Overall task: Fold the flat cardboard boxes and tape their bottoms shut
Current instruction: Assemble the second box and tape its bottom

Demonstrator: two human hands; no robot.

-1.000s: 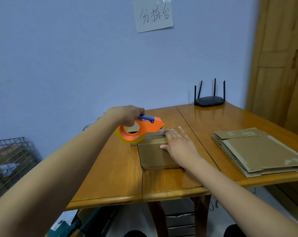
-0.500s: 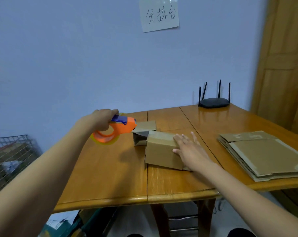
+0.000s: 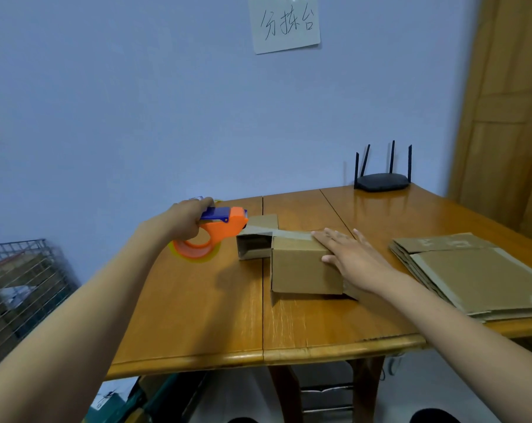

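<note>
A small folded cardboard box (image 3: 301, 270) lies on its side in the middle of the wooden table (image 3: 197, 315), its open end with loose flaps facing left. My right hand (image 3: 350, 254) presses flat on the box's top right edge, fingers straight. My left hand (image 3: 187, 222) grips an orange and blue tape dispenser (image 3: 219, 232) just left of the box. A strip of tape (image 3: 277, 233) runs from the dispenser along the box's top. A stack of flat cardboard boxes (image 3: 472, 276) lies at the table's right.
A black router (image 3: 382, 181) with antennas stands at the table's back right corner. A wire basket (image 3: 17, 288) holding cardboard is on the left below table level. A wooden door (image 3: 509, 102) is at the right. A paper note (image 3: 286, 22) hangs on the wall.
My left hand has pulled the dispenser leftward off the box, drawing tape along it. The box has turned, so its open end faces left. My right hand stays flat on it.
</note>
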